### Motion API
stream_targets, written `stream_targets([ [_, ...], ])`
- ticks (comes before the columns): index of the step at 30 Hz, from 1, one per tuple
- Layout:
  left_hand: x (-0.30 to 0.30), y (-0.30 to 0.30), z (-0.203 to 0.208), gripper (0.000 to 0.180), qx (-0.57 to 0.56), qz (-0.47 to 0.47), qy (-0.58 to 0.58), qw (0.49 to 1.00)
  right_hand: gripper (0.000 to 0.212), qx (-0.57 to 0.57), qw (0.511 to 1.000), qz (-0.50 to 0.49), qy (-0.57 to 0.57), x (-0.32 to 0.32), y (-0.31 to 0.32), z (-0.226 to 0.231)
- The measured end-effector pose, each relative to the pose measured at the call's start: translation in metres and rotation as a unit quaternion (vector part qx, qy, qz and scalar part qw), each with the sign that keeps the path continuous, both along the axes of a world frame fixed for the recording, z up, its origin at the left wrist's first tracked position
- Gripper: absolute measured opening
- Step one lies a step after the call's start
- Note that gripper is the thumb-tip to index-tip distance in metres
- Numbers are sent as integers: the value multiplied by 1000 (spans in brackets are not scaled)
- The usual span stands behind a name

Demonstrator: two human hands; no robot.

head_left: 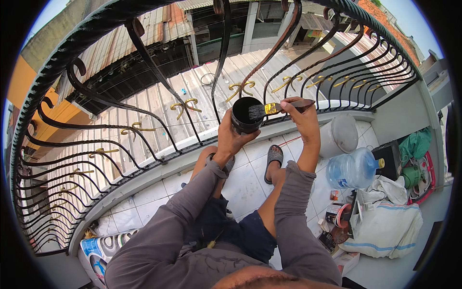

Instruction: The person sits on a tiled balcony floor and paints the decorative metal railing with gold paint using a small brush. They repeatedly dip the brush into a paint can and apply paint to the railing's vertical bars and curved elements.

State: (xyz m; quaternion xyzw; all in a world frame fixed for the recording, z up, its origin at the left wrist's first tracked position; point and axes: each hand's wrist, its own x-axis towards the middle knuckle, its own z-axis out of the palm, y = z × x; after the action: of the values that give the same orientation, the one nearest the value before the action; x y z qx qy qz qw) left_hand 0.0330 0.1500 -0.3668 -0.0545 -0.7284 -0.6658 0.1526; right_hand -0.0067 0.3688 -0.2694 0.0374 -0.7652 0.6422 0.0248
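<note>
Brush at mouth of cup, mid-frame
My right hand pinches it; my left hand wraps the cup.

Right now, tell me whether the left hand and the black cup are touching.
Touching. The head view shows the left hand gripping the black cup, thumb along its side and fingers curled beneath, no gap between.
</note>
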Motion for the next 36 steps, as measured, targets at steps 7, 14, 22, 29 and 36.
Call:
stream_targets([
  [7,-51,5,4,86,-90,-37,41,994,29,-102,989,-104,13,-16,16,-12],
  [14,-42,17,-15,87,-52,-22,-3,998,25,-136,989,-64,-12,-26,16,-25],
  [22,-48,24,-13,91,-62,-41,24,997,24,-141,988,-59,-18,-25,19,-25],
  [29,-37,20,-11,93,-88,-32,35,995,25,-159,984,-81,5,-27,13,-16],
  [36,-8,23,9,87,-19,-8,15,1000,18,-186,981,-57,16,-16,6,-6],
])
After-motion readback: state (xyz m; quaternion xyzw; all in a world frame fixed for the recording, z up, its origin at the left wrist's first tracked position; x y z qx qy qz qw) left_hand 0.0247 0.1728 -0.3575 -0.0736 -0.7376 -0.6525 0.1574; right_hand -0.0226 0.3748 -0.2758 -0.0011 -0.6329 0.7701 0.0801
